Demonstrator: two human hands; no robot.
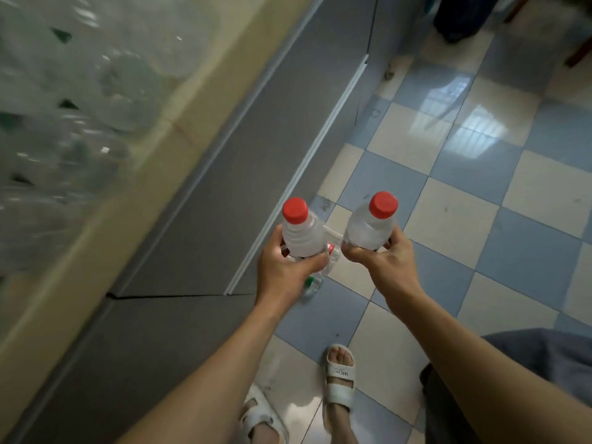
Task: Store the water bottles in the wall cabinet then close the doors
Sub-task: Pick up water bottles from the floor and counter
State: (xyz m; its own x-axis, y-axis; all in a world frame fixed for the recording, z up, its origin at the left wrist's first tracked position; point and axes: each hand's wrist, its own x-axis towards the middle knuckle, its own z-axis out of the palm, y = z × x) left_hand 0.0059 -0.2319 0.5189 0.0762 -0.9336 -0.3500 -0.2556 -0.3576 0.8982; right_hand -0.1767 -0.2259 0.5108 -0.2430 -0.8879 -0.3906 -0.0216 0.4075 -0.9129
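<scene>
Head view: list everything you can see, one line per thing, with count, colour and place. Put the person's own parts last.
Water bottles: two, clear with red caps, upright, one in each hand.
More bottles: clear, a green cap shows, on the floor below the hands; number unclear.
Plastic-wrapped bottles: blurred, clear with green bits, on the counter top left.
Counter: one, beige, along the left.
Cabinet fronts: grey, below the counter.
Floor: blue and cream checked tiles.
Sandals: two, white, on the feet, bottom centre.
Left hand: grip round the left bottle.
Right hand: grip round the right bottle.
</scene>
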